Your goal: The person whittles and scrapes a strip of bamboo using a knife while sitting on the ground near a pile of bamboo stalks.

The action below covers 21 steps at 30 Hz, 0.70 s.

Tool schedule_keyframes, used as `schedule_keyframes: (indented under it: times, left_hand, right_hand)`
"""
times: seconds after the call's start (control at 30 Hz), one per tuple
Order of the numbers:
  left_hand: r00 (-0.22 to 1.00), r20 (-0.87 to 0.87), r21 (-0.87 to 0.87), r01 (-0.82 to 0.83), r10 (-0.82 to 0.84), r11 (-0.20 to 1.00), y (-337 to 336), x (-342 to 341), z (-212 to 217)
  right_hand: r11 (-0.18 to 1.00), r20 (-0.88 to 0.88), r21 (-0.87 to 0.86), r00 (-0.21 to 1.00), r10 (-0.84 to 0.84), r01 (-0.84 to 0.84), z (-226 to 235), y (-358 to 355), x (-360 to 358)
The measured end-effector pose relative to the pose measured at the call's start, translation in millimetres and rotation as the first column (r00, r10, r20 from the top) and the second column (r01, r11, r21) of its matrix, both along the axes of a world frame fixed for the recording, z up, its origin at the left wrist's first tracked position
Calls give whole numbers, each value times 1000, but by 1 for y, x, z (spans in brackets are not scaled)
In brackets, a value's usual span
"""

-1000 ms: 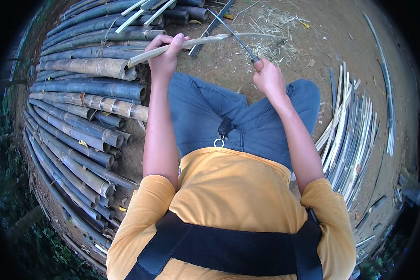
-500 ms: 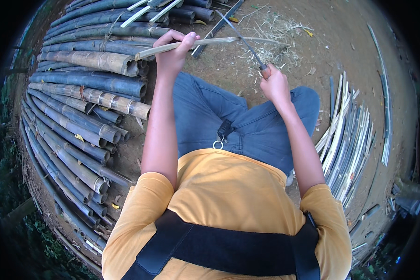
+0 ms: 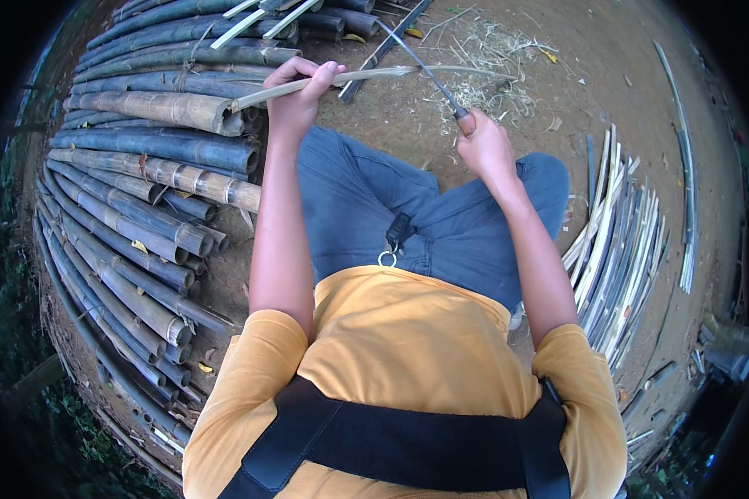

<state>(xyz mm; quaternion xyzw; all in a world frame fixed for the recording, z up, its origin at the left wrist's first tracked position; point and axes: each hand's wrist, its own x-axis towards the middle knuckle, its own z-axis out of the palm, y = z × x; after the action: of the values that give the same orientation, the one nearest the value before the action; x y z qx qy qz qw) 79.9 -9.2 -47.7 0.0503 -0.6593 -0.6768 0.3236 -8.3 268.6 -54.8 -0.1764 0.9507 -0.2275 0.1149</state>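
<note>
Left hand is clamped round one pale bamboo strip, which runs from just left of that fist across to beyond the right hand. Right hand is closed on the handle of one knife, blade angled up and left, crossing the strip approx. midway between the two hands. Hands are well apart, both held out over the knees of the blue trousers. Left of the left hand: a stack of whole bamboo poles, too many to count, cut ends facing the person. Right of the right hand: a bundle of thin split strips on the dirt ground. Beyond both hands, a scatter of pale shavings.
</note>
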Motion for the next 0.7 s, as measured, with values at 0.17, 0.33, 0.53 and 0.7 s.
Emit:
schedule_keyframes:
  times: [0.17,0.33,0.53,0.7]
  left_hand:
    - [1000,8,-68,19,-19,998,3,4,-2]
    - [1000,16,-47,-10,11,999,10,4,1]
    - [1000,-19,-1,-8,7,1000,4,-1,-5]
    - [1000,-22,-30,-8,7,1000,2,0,-3]
  right_hand:
    - [991,3,62,993,-119,119,-36,11,-20]
    - [996,37,23,995,-88,87,-30,6,-12]
    - [992,30,-3,992,-124,124,-47,14,-35]
    - [1000,12,4,1000,3,-3,-19,-7,1]
